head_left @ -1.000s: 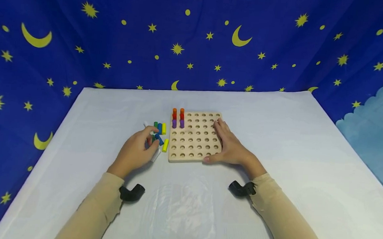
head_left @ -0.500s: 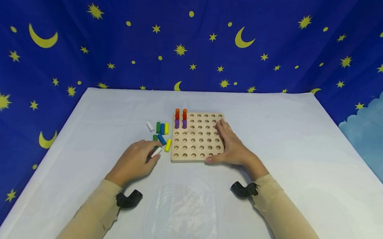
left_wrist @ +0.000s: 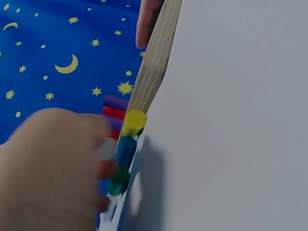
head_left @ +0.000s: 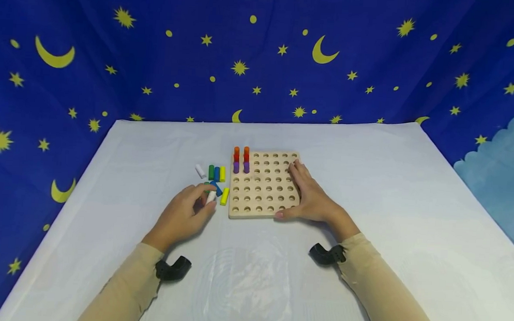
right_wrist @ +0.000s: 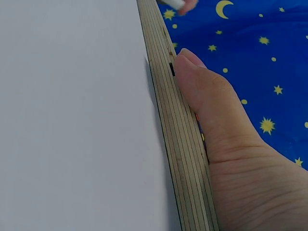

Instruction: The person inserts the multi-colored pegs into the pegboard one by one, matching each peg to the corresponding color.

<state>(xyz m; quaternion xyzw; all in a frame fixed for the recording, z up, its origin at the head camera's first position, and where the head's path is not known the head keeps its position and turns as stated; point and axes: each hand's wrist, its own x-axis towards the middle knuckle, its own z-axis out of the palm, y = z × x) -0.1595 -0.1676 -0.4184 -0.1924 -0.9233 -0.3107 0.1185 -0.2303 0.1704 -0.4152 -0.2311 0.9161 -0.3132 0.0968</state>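
My left hand (head_left: 185, 215) pinches a white peg (head_left: 211, 196) between thumb and fingers, just left of the wooden pegboard (head_left: 260, 213). A blurred bit of that peg (left_wrist: 107, 150) shows in the left wrist view. Beside the fingers lie a blue peg (head_left: 216, 188), a partly covered green peg and a yellow peg (head_left: 224, 196). My right hand (head_left: 311, 197) rests on the board's lower right corner, thumb at the near edge and fairly straight fingers along the right side. In the right wrist view its thumb (right_wrist: 202, 91) lies against the board's layered edge (right_wrist: 178, 139).
Orange, red and purple pegs (head_left: 246, 167) stand in two columns at the board's far left. Another white peg (head_left: 200, 170) and green (head_left: 211, 172), blue (head_left: 216, 173) and yellow (head_left: 223, 173) pegs lie left of the board on the white tabletop (head_left: 369, 186).
My left hand drew back from over the green and blue pegs and took up the near white peg, which now points more upright. My right hand has stayed on the board.
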